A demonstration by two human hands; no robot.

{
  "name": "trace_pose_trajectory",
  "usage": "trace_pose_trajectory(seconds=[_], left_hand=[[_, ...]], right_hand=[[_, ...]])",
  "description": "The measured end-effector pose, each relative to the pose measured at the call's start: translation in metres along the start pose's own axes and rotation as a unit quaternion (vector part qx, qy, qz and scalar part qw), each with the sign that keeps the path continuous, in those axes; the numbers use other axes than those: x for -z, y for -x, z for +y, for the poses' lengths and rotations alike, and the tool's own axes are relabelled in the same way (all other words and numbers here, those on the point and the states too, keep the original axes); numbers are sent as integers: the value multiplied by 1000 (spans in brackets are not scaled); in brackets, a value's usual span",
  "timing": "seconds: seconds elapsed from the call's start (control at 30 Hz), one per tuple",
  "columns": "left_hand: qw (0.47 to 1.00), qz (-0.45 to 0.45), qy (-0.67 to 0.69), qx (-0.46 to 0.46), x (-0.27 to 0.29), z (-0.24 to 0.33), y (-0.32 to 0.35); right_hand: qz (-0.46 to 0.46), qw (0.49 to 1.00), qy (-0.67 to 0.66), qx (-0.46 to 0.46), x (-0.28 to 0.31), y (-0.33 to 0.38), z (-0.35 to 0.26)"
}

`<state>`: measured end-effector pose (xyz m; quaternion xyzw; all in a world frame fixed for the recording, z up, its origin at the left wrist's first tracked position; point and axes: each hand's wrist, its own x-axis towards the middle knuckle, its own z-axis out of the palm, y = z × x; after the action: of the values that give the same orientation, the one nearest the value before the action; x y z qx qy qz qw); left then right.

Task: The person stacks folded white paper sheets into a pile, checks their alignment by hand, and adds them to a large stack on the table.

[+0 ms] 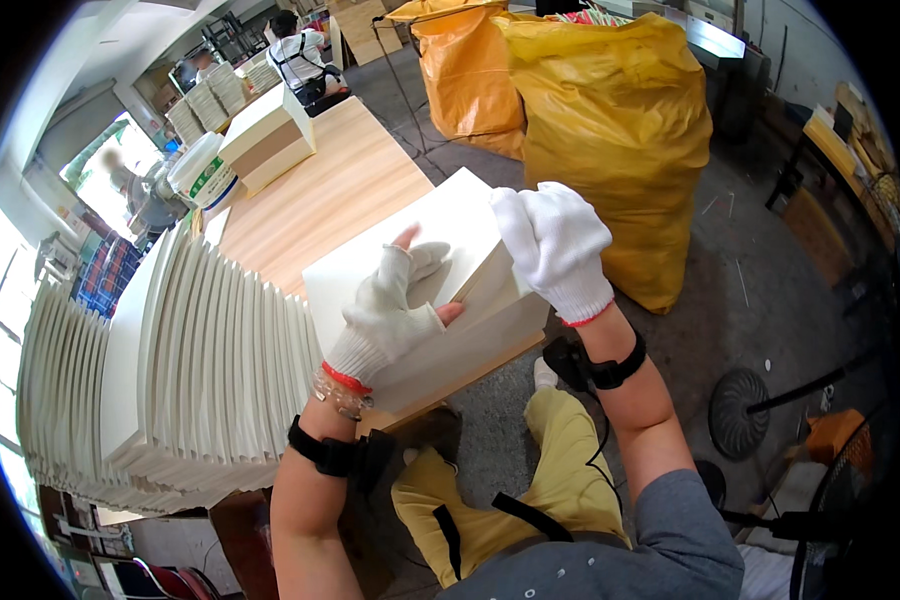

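A thick stack of white paper (pixel 420 255) lies near the front edge of the wooden table, in front of me. On its top sheet rests my left hand (pixel 390 300), in a white knit glove that leaves some fingertips bare; the fingers are spread and the thumb reaches the stack's near edge. My right hand (pixel 555 240), in a white glove with a red cuff, is raised at the stack's right edge. Its fingers are curled closed, and what they hold, if anything, is hidden.
Many folded white paper bundles (pixel 210 360) stand in a row at the left. Farther back on the table (pixel 345 150) are a white block of paper (pixel 270 140) and a white tub (pixel 202 172). Yellow sacks (pixel 610 150) stand beyond the right hand. A person (pixel 305 60) sits behind.
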<state>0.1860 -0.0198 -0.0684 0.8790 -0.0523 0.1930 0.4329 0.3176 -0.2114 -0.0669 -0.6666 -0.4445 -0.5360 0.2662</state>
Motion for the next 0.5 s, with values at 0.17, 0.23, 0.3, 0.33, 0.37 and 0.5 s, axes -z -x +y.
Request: trace_pose_trajectory(seconds=[0.17,0.23,0.3,0.33,0.37,0.5], left_hand=[[987,-76,-112,-91,13,1,-2],[987,-102,-105,-69,15,4,-5],[991,-101,-87,12,13,19,-5],[992,-73,-103,-11,11,20,-4],[991,-45,-119,-35,9,19,-2],[998,-34,-47,15,7,12,-2]], right_hand=[[-20,999,16,39,0,-3,1],[-45,999,5,10,1,-4,0],[-8,999,33,25,-5,0,2],[13,998,47,32,-7,1,2],[6,999,40,26,-8,2,2],[15,999,28,19,-9,4,1]])
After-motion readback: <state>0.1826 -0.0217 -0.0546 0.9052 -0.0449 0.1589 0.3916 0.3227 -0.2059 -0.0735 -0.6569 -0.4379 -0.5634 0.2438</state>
